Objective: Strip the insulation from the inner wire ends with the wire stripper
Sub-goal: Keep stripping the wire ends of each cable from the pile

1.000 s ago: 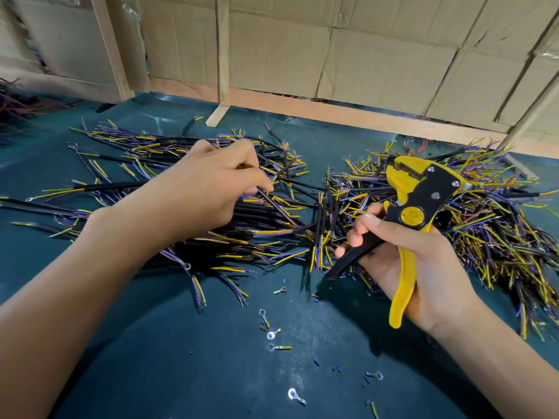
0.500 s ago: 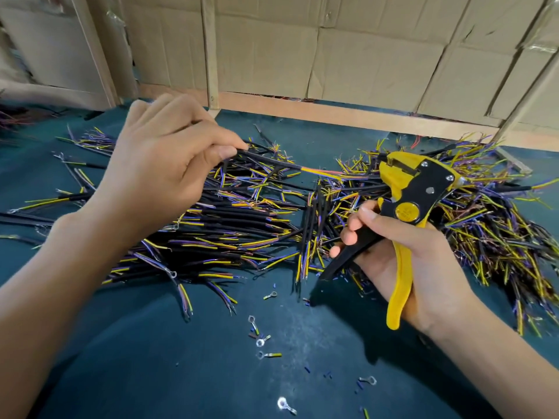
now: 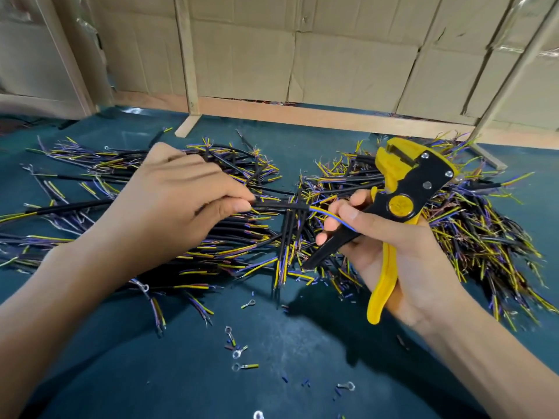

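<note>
My left hand (image 3: 172, 204) pinches a black sheathed cable (image 3: 272, 204) between thumb and forefinger, holding it level above the pile. Its yellow and blue inner wires (image 3: 328, 213) stick out to the right and reach the fingers of my right hand (image 3: 402, 261). That hand grips the yellow and black wire stripper (image 3: 405, 192) by its handles, jaws pointing up and away; its forefinger and thumb touch the inner wire ends. The stripper's jaws hold nothing.
A pile of black cables with yellow and purple ends (image 3: 151, 213) lies left on the dark green table (image 3: 290, 373); a second pile (image 3: 484, 231) lies right. Several ring terminals (image 3: 239, 352) and insulation bits scatter near me. Cardboard walls and wooden battens (image 3: 187, 55) stand behind.
My left hand has drawn one cable out of the left pile and carried it right and down to my right hand, whose fingers now touch its inner wires. The stripper has barely moved.
</note>
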